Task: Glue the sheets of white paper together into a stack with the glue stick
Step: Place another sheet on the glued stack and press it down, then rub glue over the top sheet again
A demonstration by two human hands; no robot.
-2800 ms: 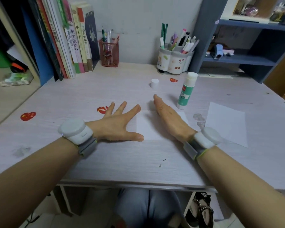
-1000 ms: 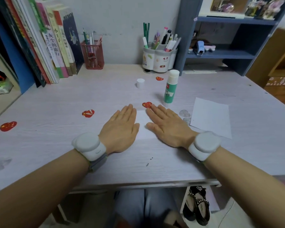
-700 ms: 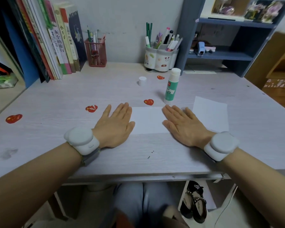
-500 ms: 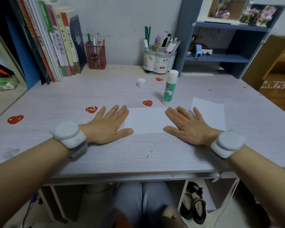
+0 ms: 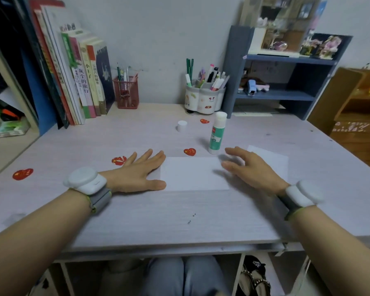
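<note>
So on the surface [image 5: 179, 221] there's a sheet of paper [image 5: 192, 174] in the middle, left hand [image 5: 135, 176] flat at its left edge, right hand [image 5: 252, 169] over its right edge. Another sheet [image 5: 273, 161] sits further right. Glue stick [image 5: 217, 133] stands upright just behind, its cap [image 5: 182, 126] off to the left, pen holder [image 5: 204, 99] at the back.

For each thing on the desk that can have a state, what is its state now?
glue stick: upright, uncapped.
cap: off, standing apart on the desk.
middle paper sheet: flat.
right paper sheet: flat, partly hidden.
left hand: open, flat at the sheet's left edge.
right hand: open, fingers relaxed.
</note>
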